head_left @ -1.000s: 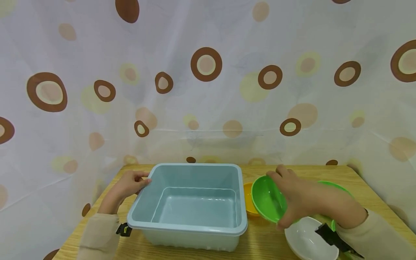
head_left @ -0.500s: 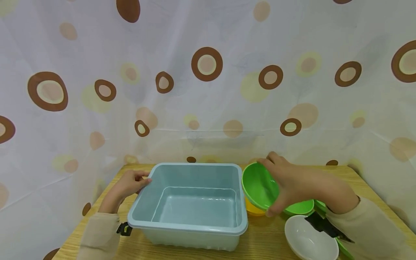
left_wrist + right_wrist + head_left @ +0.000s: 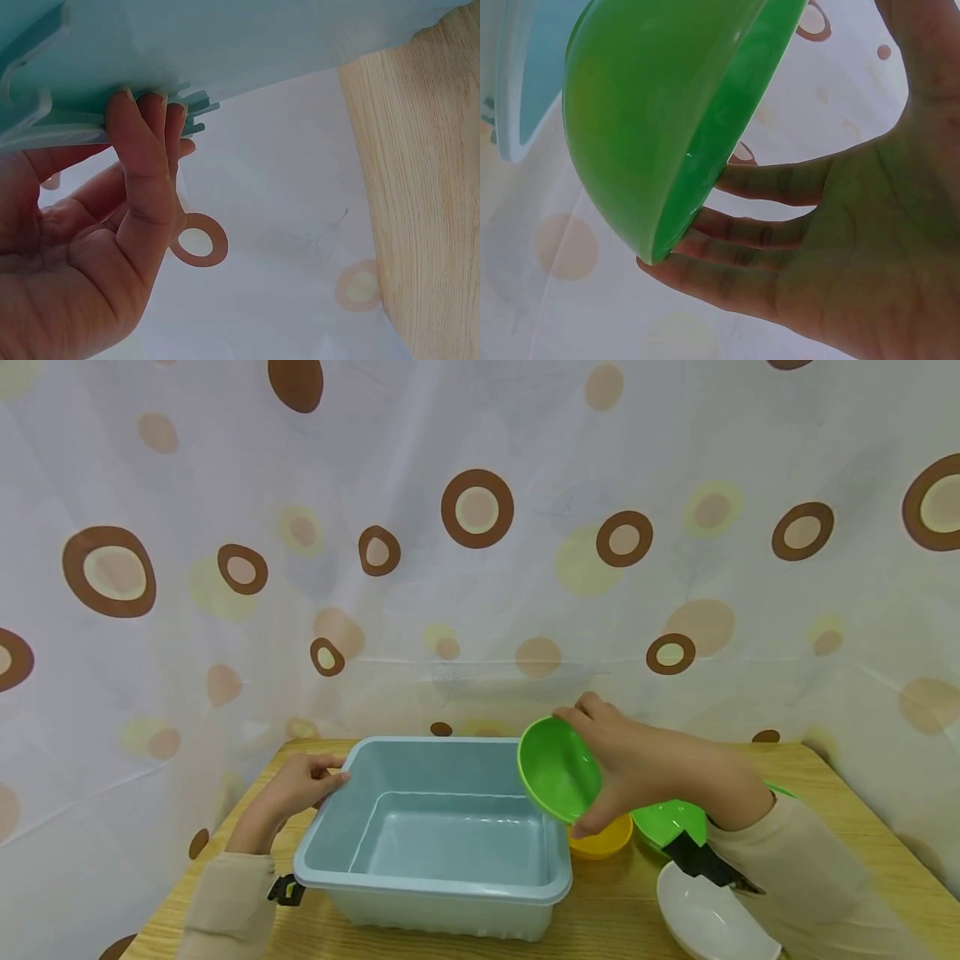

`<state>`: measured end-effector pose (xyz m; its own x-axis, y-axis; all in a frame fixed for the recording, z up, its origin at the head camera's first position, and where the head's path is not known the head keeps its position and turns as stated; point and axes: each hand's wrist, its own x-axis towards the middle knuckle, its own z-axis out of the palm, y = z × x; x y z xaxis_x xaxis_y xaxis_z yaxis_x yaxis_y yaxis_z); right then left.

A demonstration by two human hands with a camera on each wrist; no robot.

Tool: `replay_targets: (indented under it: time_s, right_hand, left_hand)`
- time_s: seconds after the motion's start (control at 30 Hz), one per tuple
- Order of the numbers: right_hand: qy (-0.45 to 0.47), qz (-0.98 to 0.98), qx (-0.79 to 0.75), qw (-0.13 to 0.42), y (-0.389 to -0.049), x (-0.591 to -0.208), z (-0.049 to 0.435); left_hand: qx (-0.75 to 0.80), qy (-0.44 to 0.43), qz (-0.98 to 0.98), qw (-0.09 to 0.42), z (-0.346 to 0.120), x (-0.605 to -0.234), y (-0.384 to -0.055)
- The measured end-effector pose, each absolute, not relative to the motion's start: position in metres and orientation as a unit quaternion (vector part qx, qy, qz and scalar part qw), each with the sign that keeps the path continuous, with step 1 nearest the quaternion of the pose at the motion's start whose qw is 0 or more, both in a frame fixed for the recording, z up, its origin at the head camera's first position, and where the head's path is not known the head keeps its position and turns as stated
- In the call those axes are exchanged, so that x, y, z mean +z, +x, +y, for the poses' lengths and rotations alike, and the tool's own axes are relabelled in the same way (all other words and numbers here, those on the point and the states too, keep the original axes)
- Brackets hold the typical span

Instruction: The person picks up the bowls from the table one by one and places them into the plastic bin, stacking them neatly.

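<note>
A pale blue plastic basin (image 3: 450, 885) stands on the table in the head view, its inside bare. My left hand (image 3: 303, 785) grips its left rim; the left wrist view shows the fingers (image 3: 142, 172) curled under the rim's lip. My right hand (image 3: 626, 760) holds a green bowl (image 3: 551, 772) by its rim, tilted with the opening toward the palm. In the head view this bowl overlaps the basin's back right corner. From the right wrist view, several fingertips press the bowl's edge, and its rounded outside faces the basin.
Right of the basin sits a yellow-orange bowl (image 3: 603, 842), partly hidden by my right hand. Beside it is another green bowl (image 3: 670, 821), with a white bowl (image 3: 708, 914) nearer the front, partly under my right sleeve. A patterned curtain (image 3: 480, 610) hangs behind the wooden table (image 3: 600, 906).
My right hand has carried the green bowl left and upward, from over the yellow-orange bowl to the basin's right edge. My left hand and the basin stay put.
</note>
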<state>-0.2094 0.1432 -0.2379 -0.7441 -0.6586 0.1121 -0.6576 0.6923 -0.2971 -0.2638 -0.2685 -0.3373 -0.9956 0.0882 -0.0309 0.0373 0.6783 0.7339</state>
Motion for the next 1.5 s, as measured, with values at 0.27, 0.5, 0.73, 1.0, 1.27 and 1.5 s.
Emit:
replay_targets:
  time_s: [0.27,0.5,0.73,1.0,1.27,1.5]
  right_hand:
    - [-0.359,0.919,-0.161,0.016,-0.216,-0.235,0.130]
    - [-0.373,0.912,-0.168,0.014,-0.223,-0.232,0.119]
    - [-0.387,0.906,-0.169,0.017,-0.232,-0.232,0.106]
    - [-0.370,0.914,-0.161,0.044,-0.240,-0.228,0.086]
    - [-0.358,0.919,-0.159,0.055,-0.249,-0.229,0.067]
    - [-0.351,0.921,-0.157,0.057,-0.259,-0.237,0.048]
  left_hand:
    - [0.400,0.037,0.915,0.029,-0.268,-0.339,-0.266]
    - [0.404,0.045,0.913,0.030,-0.268,-0.339,-0.266]
    - [0.404,0.053,0.913,0.027,-0.268,-0.339,-0.267]
    - [0.401,0.059,0.914,0.025,-0.267,-0.336,-0.266]
    - [0.400,0.058,0.914,0.027,-0.267,-0.337,-0.265]
    - [0.401,0.057,0.914,0.026,-0.269,-0.338,-0.264]
